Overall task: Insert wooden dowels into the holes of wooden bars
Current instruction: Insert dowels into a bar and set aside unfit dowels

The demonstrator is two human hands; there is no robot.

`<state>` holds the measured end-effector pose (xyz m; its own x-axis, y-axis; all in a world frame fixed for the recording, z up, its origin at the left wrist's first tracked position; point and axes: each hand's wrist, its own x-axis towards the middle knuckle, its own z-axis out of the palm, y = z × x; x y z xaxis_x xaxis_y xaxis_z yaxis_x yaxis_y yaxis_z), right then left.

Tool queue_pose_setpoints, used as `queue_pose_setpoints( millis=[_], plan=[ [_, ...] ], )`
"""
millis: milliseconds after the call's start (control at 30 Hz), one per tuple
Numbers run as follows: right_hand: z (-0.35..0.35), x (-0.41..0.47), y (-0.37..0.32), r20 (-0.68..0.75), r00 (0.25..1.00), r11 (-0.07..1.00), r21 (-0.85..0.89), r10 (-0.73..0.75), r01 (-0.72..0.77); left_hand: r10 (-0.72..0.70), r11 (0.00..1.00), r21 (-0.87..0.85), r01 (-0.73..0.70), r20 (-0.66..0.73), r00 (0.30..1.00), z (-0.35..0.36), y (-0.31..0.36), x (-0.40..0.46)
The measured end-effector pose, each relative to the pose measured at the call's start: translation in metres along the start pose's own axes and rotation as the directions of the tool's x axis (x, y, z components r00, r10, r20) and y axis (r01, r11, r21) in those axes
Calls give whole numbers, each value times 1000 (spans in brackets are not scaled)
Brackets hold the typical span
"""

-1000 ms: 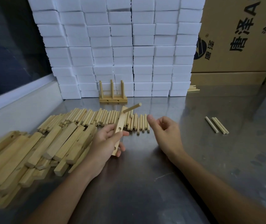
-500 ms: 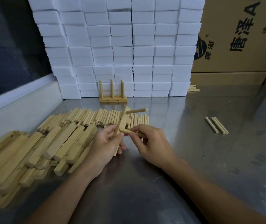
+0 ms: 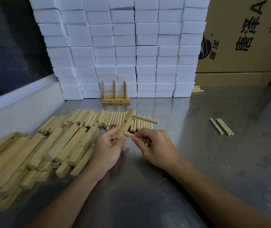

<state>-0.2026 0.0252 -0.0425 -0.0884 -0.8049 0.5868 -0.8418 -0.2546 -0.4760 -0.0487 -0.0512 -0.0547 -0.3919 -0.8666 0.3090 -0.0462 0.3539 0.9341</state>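
Note:
My left hand (image 3: pixel 108 148) grips a wooden bar (image 3: pixel 125 124) held upright and tilted above the metal table. One dowel (image 3: pixel 145 119) sticks out to the right from the bar's upper hole. My right hand (image 3: pixel 154 145) pinches a second dowel (image 3: pixel 129 134) whose tip sits at the bar's middle hole; most of that dowel is hidden in my fingers. Behind the hands lies a row of loose dowels (image 3: pixel 98 120). A pile of wooden bars (image 3: pixel 37 150) lies to the left.
A finished bar with three upright dowels (image 3: pixel 115 99) stands by the wall of white foam blocks (image 3: pixel 123 46). Three loose dowels (image 3: pixel 221 128) lie at the right. Cardboard boxes (image 3: pixel 246 38) stand at the back right. A white ledge (image 3: pixel 21 102) borders the steel table (image 3: pixel 197 162).
My right hand picked a dowel from the row and brought it to the bar's middle hole, pressing it further in than half a second ago. The bar stays in my left hand.

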Motion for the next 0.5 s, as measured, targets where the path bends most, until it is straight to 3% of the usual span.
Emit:
queue_pose_setpoints(
  millis=[333,500],
  plan=[
    [-4,-4,-12,-62,971,881,-437,-232,183,116,982,153,-114,-8,993,2,6,-3],
    [2,-7,-14,-68,981,891,-433,-182,135,166,949,273,-156,-14,986,1,-2,1]
  ],
)
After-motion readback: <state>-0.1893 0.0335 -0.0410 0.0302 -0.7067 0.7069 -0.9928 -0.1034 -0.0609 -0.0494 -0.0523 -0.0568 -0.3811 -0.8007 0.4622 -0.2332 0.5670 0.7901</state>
